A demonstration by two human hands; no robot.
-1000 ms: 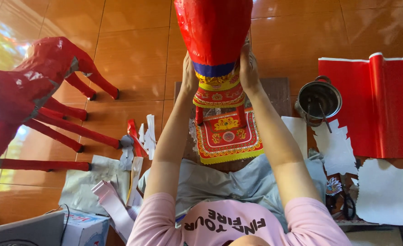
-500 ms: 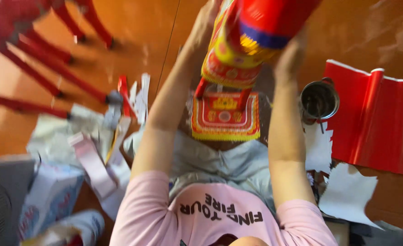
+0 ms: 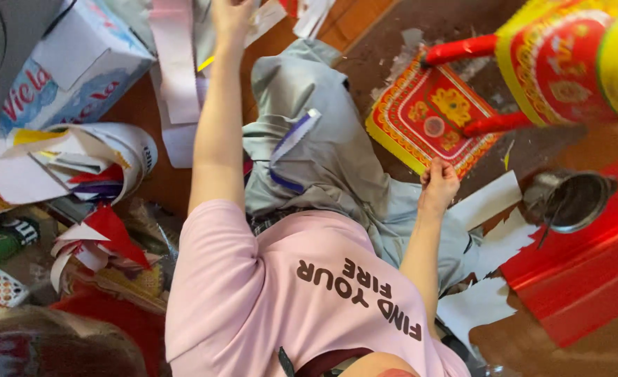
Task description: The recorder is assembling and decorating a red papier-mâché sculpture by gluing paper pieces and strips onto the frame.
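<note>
A brown tiled floor (image 3: 386, 49) fills the frame, glossy toward the top centre and duller brown on the right. Paper scraps (image 3: 494, 241) litter it at lower right, beside a small metal pot (image 3: 567, 199). A white cardboard box (image 3: 78, 63) sits at upper left, above a heap of coloured paper offcuts (image 3: 78, 174). Daylight falls evenly.

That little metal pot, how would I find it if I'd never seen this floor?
Start at the big red paper sheet on the floor to the right. The metal pot sits at its upper edge, beyond the right hand. It is the only shiny, round, grey thing among the paper.
</note>
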